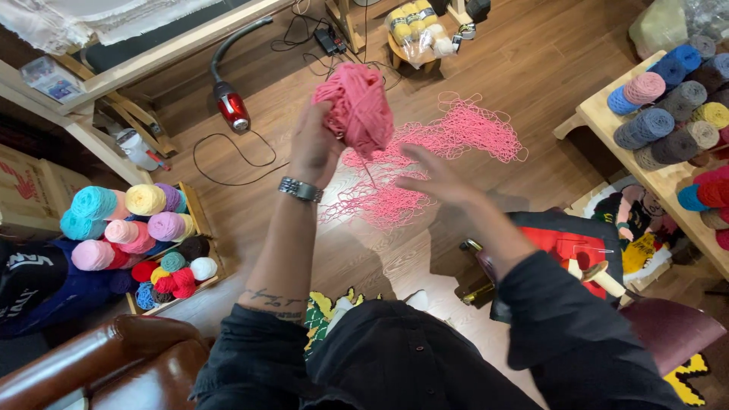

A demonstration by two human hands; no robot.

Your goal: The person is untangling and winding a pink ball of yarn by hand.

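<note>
My left hand (314, 146), with a metal watch on the wrist, holds up a ball of pink yarn (355, 106). A strand hangs from the ball down to a loose tangle of the same pink yarn (448, 144) spread on the wooden floor. To the right of the ball, my right hand (433, 176) is blurred, its fingers spread; I cannot see the thin strand in it.
A wooden crate of coloured yarn balls (140, 239) stands at the left. A table with grey, blue and pink yarn rolls (668, 114) is at the right. A red hand vacuum (231, 106) with its cord lies on the floor. A brown leather seat (91, 364) is at lower left.
</note>
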